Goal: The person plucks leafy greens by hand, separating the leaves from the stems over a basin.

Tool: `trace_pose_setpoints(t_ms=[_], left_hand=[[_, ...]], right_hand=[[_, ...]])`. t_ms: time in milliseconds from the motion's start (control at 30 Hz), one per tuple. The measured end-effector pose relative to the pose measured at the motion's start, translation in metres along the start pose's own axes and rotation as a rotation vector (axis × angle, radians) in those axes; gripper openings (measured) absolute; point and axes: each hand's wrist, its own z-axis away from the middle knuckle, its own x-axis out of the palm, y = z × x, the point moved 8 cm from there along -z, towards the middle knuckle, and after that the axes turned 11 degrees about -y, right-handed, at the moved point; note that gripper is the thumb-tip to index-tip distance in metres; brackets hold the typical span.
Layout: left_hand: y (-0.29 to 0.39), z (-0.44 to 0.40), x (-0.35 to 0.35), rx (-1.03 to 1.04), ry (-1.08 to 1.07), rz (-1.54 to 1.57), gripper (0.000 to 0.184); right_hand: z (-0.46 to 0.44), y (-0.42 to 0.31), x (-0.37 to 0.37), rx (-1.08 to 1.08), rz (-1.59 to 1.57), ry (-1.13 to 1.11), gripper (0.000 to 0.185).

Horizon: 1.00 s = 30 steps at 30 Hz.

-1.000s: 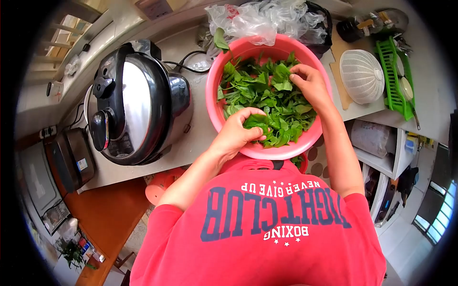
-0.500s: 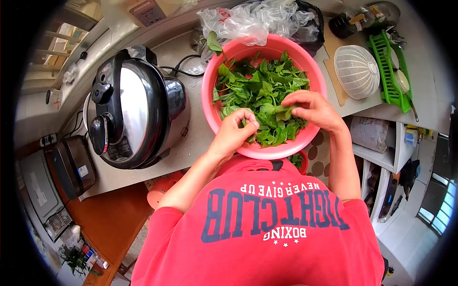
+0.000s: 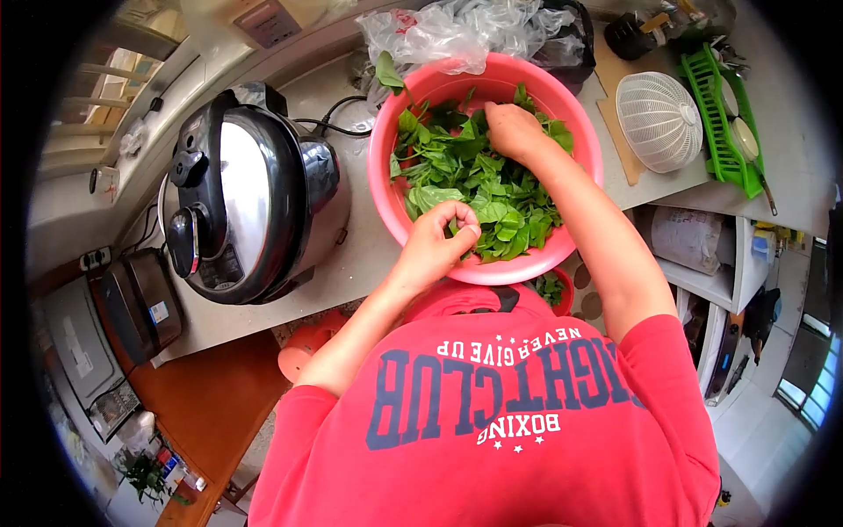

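A pink plastic basin [image 3: 384,189] holds a heap of leafy greens [image 3: 479,180], with one leafy sprig rising over its far left rim. My left hand [image 3: 442,235] is closed in a pinch at the near left rim, beside a broad leaf. Anything between its thumb and fingers is too small to make out. Reaching across the basin, my right hand [image 3: 516,133] sits over the far part of the greens. Its fingers curl down and inward, and whatever is in them is hidden under the hand.
Left of the basin stands a large electric pressure cooker [image 3: 250,198] with a cord. Plastic bags [image 3: 465,35] lie behind the basin. To the right are a white mesh basket [image 3: 659,121] and a green dish rack [image 3: 722,123]. A smaller red container [image 3: 562,290] with leaves is below the near rim.
My right hand has moved from the near right of the greens to the far side, and the leaf it held no longer shows. My left hand stays nearly in place.
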Motion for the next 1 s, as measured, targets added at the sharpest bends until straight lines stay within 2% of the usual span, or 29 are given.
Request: trace_pose_setpoints(t_ms=[33,100,167,233,300,333,400,433,500,600,700,767,967,1000], left_hand=[[0.000,0.001,0.001,0.002,-0.008,0.002,0.008],[0.000,0.003,0.002,0.006,-0.011,0.006,0.007],[0.002,0.005,0.003,0.017,-0.013,0.045,0.007],[0.001,0.005,0.002,0.011,-0.014,0.055,0.007],[-0.003,0.002,0.001,0.007,-0.022,0.063,0.007],[-0.007,-0.001,-0.001,0.019,-0.005,0.036,0.008],[-0.007,-0.005,0.000,0.032,0.001,0.007,0.010],[-0.005,-0.007,0.000,0.048,0.029,0.038,0.014],[0.000,-0.010,0.003,0.063,0.047,0.067,0.017],[0.010,-0.013,0.011,0.077,-0.004,0.095,0.027],[0.013,-0.010,0.020,-0.052,-0.017,0.224,0.021],[0.006,-0.012,0.019,-0.029,-0.035,0.206,0.019],[-0.005,-0.009,0.012,0.032,-0.009,0.142,0.012],[-0.005,-0.008,0.009,0.040,0.001,0.087,0.012]], right_hand=[[-0.004,0.005,0.010,0.090,0.066,-0.091,0.041],[0.001,0.014,0.012,0.090,-0.008,-0.045,0.043],[0.014,0.018,-0.008,-0.109,-0.268,0.295,0.036],[0.036,0.019,-0.024,-0.076,-0.346,0.299,0.037],[0.055,0.035,-0.025,-0.190,-1.072,0.312,0.033],[0.071,0.035,-0.033,-0.190,-1.066,0.318,0.033],[0.097,0.033,-0.025,-0.142,-1.516,0.118,0.031],[0.108,0.032,-0.023,-0.137,-1.516,0.130,0.031],[0.125,0.019,-0.011,-0.212,-1.802,-0.003,0.031],[0.144,0.004,0.003,-0.205,-1.879,-0.023,0.029],[0.156,-0.010,0.015,-0.202,-1.942,-0.032,0.026],[0.158,-0.011,0.028,-0.249,-2.061,-0.009,0.025],[0.165,-0.013,0.034,-0.286,-1.982,-0.047,0.024],[0.167,-0.005,0.031,-0.228,-1.882,0.044,0.023]])
